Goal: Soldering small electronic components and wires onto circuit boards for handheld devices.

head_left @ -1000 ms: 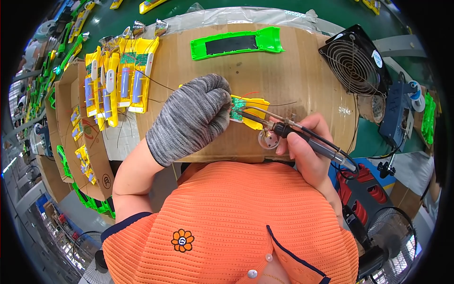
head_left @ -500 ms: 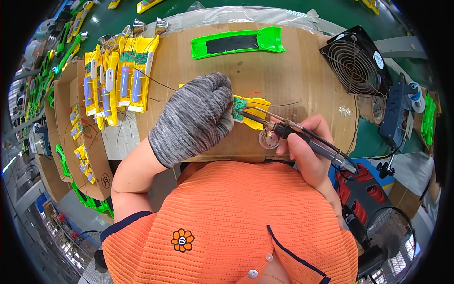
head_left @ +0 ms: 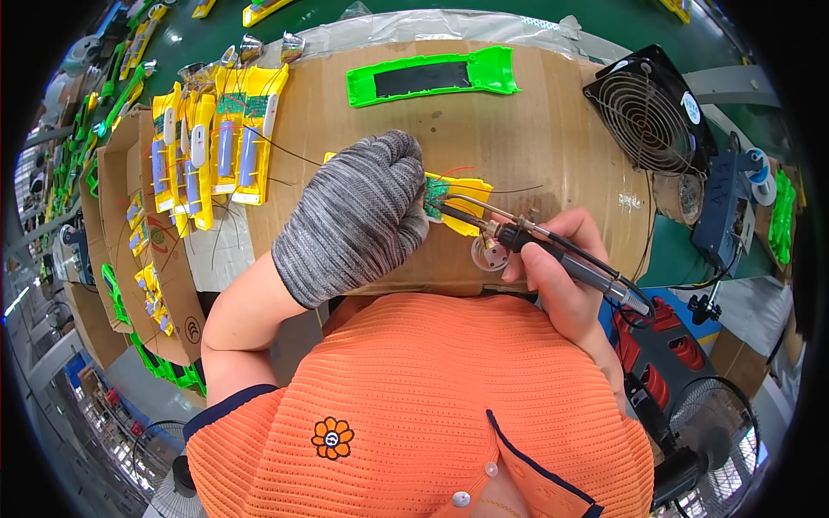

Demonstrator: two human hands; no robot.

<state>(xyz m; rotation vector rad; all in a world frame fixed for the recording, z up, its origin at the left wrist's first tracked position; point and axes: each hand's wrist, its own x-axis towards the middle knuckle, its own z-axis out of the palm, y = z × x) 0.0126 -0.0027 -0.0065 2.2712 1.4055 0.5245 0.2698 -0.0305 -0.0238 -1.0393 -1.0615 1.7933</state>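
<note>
My left hand [head_left: 354,216], in a grey knitted glove, is closed round a yellow plastic housing [head_left: 473,192] and hides most of it. A green circuit board [head_left: 436,192] with thin red and black wires shows at the housing's uncovered end. My right hand [head_left: 566,272] grips a soldering iron [head_left: 577,266] with a thin metal feed tube along it. The iron's tip reaches the board, though whether it touches a joint is too small to tell. Below the iron lies a round, clear-and-silver piece [head_left: 490,254], partly covered by the fingers of my right hand.
A green plastic shell [head_left: 432,79] lies at the cardboard's far side. Several yellow housings [head_left: 250,138] with blue cells stand at left, beside a cardboard box [head_left: 164,259]. At right are a black fan [head_left: 648,112] and a blue solder feeder [head_left: 724,207] with its spool.
Hardly anything differs. Both hands, the soldering iron and the yellow housing keep almost the same places, and the view has shifted very slightly.
</note>
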